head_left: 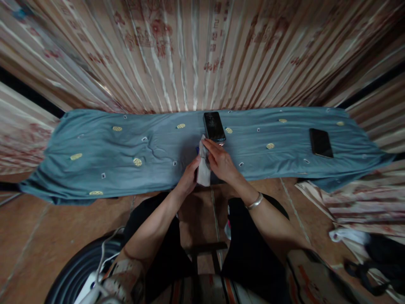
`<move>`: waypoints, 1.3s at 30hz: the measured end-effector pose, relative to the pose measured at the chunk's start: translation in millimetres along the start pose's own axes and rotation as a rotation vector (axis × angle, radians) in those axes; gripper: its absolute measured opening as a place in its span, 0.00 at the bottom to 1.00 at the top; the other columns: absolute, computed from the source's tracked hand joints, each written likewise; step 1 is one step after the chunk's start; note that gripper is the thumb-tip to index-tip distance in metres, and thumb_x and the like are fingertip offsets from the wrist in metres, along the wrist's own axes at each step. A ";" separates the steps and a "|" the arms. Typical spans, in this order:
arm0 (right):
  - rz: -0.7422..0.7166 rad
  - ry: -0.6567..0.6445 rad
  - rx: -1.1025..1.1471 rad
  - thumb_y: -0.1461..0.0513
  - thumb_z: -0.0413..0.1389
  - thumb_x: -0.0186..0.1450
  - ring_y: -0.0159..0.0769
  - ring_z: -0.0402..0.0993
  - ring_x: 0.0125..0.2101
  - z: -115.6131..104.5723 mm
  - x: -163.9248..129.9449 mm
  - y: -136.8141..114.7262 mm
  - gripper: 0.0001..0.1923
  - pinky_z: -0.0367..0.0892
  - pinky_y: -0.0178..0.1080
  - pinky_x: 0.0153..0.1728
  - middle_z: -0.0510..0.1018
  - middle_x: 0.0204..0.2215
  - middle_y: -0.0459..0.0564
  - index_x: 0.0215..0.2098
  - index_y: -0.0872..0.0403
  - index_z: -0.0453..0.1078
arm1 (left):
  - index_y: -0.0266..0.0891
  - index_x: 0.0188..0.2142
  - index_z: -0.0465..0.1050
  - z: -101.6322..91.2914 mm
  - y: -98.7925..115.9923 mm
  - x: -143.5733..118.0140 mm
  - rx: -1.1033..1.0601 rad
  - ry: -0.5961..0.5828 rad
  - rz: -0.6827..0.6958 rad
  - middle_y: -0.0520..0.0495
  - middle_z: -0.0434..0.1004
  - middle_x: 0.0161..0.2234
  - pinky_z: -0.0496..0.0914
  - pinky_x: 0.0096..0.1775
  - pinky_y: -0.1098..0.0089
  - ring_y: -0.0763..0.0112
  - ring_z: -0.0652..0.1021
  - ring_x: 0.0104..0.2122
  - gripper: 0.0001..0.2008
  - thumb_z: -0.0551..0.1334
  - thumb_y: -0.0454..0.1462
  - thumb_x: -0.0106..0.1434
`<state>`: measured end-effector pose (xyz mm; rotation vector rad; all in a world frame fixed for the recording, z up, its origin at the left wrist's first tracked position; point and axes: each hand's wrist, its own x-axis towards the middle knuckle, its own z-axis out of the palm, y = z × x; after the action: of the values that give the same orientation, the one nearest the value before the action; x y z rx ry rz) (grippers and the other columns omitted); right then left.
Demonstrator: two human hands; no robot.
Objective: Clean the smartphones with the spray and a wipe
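Cloth [203,171] pinched between my left hand [189,177] and right hand [221,162], held just below phone [214,126] for wiping reach.

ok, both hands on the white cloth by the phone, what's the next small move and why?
Probably lay the white cloth onto the near phone: right hand and left hand hold it just short of the phone's near edge, screen facing up.
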<state>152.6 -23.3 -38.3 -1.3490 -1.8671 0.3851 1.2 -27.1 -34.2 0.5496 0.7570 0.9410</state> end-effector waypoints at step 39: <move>-0.064 -0.079 -0.006 0.67 0.50 0.71 0.46 0.74 0.63 13.8 -18.8 -18.2 0.24 0.68 0.53 0.67 0.78 0.62 0.57 0.62 0.53 0.74 | 0.31 0.49 0.79 -11.8 23.7 17.8 -0.116 0.160 0.097 0.44 0.85 0.32 0.75 0.34 0.72 0.66 0.84 0.33 0.22 0.58 0.48 0.73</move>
<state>132.8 -44.6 -43.4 -1.2910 -1.9729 0.4047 -13.4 1.1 -30.7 0.4157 0.8185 1.1218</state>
